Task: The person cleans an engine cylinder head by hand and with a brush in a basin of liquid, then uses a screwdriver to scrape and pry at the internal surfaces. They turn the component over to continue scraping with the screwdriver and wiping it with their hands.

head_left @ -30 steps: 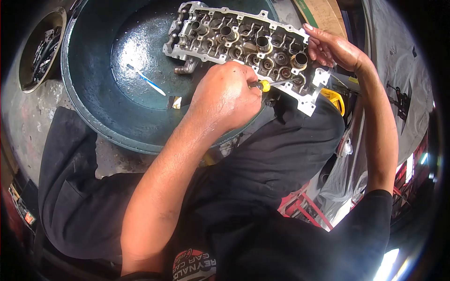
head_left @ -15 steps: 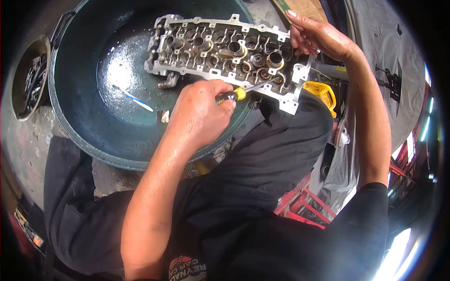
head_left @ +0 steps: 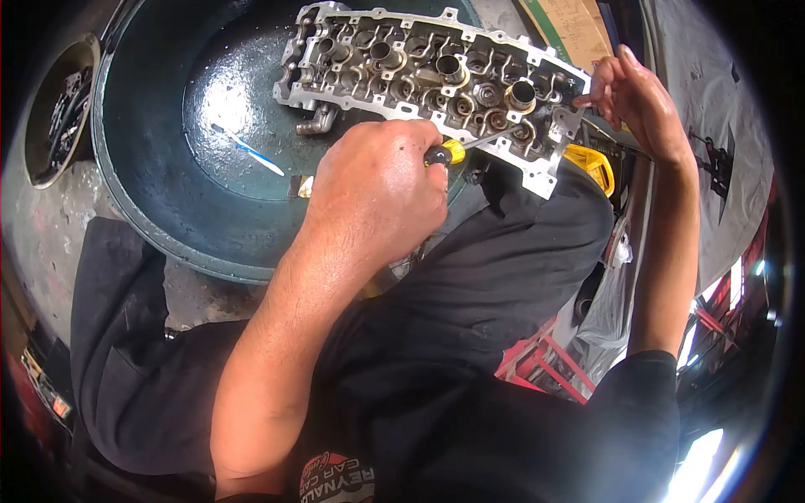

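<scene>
My left hand (head_left: 381, 189) is closed around the black-and-yellow handle of a screwdriver (head_left: 455, 151). Its thin shank reaches right into a bore near the right end of a metal cylinder head (head_left: 411, 71); the tip is hard to make out. The cylinder head lies tilted, its left part over a dark green basin (head_left: 138, 226) and its right end above my knee. Several upright tubes stand along its middle. At that right end is my right hand (head_left: 641, 105), thumb stretched away and fingers loosely bent, one fingertip at the corner of the metal.
A blue-and-white stick, perhaps a pen or brush (head_left: 247, 151), lies in the wet basin. On the left stands a metal bowl (head_left: 38, 159) with dark parts in it. A yellow object (head_left: 594, 166) sits below the head's right end, and cardboard (head_left: 570, 29) lies at the top right.
The cylinder head, screwdriver and left hand appear further right in view; the basin has shifted slightly too. My right hand has moved right and down, its fingers less over the metal.
</scene>
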The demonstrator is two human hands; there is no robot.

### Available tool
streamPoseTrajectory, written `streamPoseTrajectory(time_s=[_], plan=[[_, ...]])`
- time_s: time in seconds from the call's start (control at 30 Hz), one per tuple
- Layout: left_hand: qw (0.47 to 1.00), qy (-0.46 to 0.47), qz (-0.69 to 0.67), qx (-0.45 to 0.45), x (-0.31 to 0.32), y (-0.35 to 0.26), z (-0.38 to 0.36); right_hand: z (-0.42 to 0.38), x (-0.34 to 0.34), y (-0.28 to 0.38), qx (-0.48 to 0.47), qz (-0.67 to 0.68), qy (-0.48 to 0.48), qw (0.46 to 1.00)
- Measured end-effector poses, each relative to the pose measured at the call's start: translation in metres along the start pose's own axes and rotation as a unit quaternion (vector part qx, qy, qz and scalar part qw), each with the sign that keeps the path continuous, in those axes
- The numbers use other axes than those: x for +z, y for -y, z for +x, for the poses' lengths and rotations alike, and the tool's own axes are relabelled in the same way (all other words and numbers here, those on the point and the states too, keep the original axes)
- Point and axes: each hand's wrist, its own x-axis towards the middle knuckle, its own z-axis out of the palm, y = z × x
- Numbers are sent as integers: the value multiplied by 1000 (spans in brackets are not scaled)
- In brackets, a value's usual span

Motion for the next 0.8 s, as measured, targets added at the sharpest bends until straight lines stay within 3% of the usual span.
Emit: streamPoseTrajectory(time_s=[0.33, 0.5, 0.57, 0.67, 0.8], plan=[[1000, -17, -4, -5, -6, 4, -17, -39, 12, -5, -39, 75, -43, 996], [997, -53, 25, 55, -20, 5, -41, -60, 31, -8, -64, 130, -79, 986], [998, -48, 16, 49, -33, -1, -52, -68, 45, -9, -69, 173, -121, 975], [998, -49, -12, 33, -45, -9, -63, -78, 62, -17, -41, 115, -192, 974], [983, -97, 80, 130, -45, -9, -61, -93, 110, -28, 7, 98, -264, 960]])
